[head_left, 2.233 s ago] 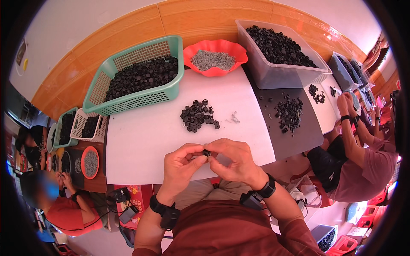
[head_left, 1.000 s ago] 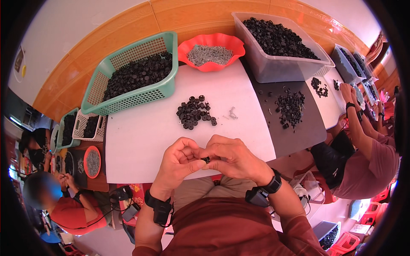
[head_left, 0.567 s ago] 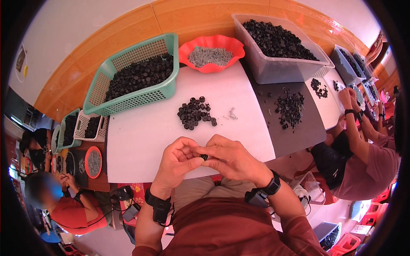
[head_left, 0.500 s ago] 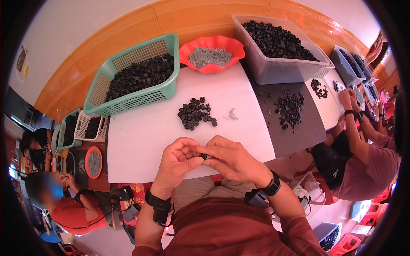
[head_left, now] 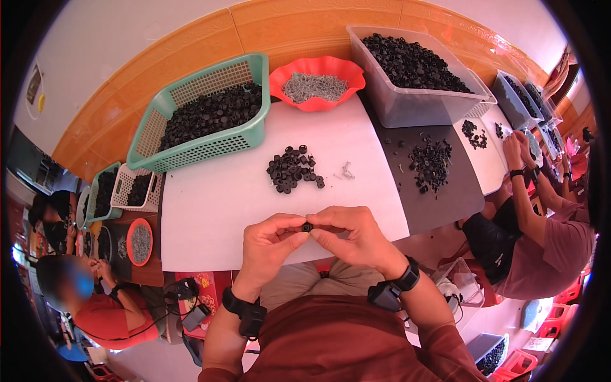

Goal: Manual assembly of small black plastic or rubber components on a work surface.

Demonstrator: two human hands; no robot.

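Note:
Between the fingertips of both hands is a small round black plastic part (head_left: 307,227), with a hole or recess in its middle. My left hand (head_left: 272,243) pinches it from the left, thumb and forefinger closed on it. From the other side my right hand (head_left: 349,234) grips it with thumb and forefinger. Both hands are above the near edge of the white table sheet (head_left: 216,216). Just beyond them lies a loose pile of black plastic parts (head_left: 291,169), and a few small grey screws (head_left: 346,170) lie to its right.
A green basket (head_left: 191,149) of black parts, a red scalloped bowl (head_left: 316,105) of screws and a clear bin (head_left: 414,105) of black parts line the back. More black pieces (head_left: 430,162) lie on a dark mat. Co-workers sit at left (head_left: 114,312) and right (head_left: 541,254).
Both hands have straightened and drawn slightly apart, so the black part now shows between the fingertips. The right hand has shifted a little down. The piles stay as they were.

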